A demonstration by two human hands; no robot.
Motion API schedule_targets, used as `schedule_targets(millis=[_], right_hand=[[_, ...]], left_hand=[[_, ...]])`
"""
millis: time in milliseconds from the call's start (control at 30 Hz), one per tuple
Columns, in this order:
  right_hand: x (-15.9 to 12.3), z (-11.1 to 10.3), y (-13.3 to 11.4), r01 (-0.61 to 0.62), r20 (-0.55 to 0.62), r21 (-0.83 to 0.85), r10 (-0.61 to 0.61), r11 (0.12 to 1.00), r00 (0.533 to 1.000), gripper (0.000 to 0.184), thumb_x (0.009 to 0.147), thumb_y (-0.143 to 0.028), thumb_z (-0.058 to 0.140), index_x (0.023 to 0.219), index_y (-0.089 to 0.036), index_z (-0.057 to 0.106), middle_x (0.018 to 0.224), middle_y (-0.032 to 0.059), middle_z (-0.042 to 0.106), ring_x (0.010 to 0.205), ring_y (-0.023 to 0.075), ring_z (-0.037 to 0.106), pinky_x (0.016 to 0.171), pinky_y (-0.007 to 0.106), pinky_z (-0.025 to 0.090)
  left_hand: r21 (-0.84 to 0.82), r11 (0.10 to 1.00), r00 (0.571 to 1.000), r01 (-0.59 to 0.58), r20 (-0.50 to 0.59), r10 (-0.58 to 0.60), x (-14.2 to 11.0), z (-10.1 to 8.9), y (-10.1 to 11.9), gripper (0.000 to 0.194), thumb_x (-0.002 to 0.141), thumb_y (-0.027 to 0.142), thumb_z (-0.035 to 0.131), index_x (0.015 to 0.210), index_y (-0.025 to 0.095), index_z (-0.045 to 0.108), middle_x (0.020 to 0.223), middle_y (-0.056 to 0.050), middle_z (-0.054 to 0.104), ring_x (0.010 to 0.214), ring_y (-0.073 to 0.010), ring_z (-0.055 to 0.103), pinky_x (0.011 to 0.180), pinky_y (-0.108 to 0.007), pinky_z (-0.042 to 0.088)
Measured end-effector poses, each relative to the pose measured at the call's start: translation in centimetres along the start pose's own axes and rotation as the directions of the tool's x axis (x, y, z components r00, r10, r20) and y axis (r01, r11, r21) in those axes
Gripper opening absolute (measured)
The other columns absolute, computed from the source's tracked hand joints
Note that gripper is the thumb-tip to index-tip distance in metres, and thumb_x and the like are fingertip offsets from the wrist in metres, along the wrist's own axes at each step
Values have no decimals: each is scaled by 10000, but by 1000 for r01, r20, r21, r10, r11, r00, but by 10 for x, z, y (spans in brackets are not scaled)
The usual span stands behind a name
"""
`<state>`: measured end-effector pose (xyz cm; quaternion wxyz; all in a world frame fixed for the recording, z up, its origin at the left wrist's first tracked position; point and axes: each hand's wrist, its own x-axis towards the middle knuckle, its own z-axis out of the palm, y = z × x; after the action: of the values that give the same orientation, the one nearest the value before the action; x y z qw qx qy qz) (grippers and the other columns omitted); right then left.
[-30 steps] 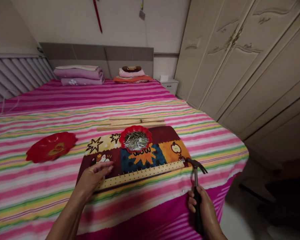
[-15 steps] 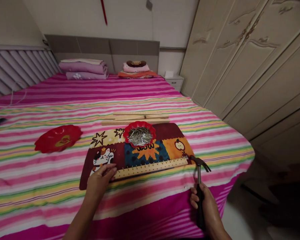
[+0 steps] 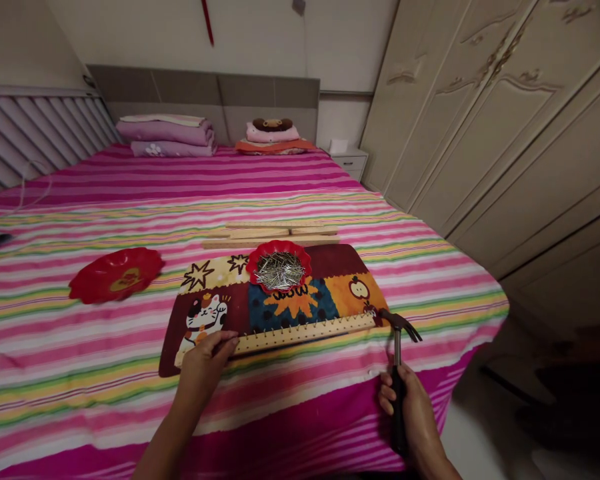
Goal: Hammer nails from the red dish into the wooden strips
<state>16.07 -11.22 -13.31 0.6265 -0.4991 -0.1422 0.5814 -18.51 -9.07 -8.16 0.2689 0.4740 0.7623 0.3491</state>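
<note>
Wooden strip between both hands, under left fingertips.

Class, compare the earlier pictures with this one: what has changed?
The left hand has moved rightward along the wooden strip, uncovering more of the cat picture. The right hand still holds the hammer; the red bowl of nails stayed put.
</note>
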Motion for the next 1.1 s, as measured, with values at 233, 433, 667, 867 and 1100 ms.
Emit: schedule_targets(millis=[233, 433, 667, 867, 1100], right_hand=[[-29, 20, -11, 63, -64, -143, -72, 988, 995, 386, 714, -399, 661, 1044, -256, 520, 580, -67, 538, 388, 93, 423, 306, 178, 344], [-62, 60, -30, 60, 195, -471, 38, 880, 980, 560, 773, -498, 595, 1249, -222, 490, 606, -42, 524, 428, 109, 432, 363, 208, 318], [-72, 113, -15, 554, 732, -591, 103, 586, 673, 368, 896, -324, 415, 1227, -216, 532, 606, -41, 488, 521, 123, 414, 517, 255, 365], [-79, 148, -22, 706, 824, -558, 186, 436, 536, 379, 902, -218, 388, 1268, -241, 483, 952, 53, 656, 828, 192, 600, 752, 294, 445], [-76, 149, -21, 791, 846, -532, 156, 302, 509, 427, 910, -212, 372, 1334, -245, 416, 956, 74, 675, 799, 212, 632, 707, 310, 485]], left_hand=[[108, 979, 981, -173, -75, 181, -2, 1, 4, 194, 664, 419, 562, 642, 252, 658, 773, 6, 688, 759, -167, 629, 709, -259, 471], [163, 964, 969, -209, -95, 226, -4, 9, -1, 200, 709, 396, 533, 663, 241, 650, 739, -2, 666, 742, -167, 617, 698, -273, 461], [229, 929, 935, -292, -137, 328, -7, 17, -6, 187, 766, 348, 509, 679, 231, 627, 724, -3, 641, 721, -153, 595, 689, -257, 454], [308, 907, 929, -289, -139, 343, -7, 19, -8, 209, 777, 331, 501, 622, 219, 583, 667, -1, 590, 671, -147, 569, 636, -252, 427], [264, 929, 949, -261, -104, 296, -8, 19, -7, 197, 788, 328, 493, 673, 220, 611, 721, -6, 614, 709, -150, 582, 681, -257, 425]])
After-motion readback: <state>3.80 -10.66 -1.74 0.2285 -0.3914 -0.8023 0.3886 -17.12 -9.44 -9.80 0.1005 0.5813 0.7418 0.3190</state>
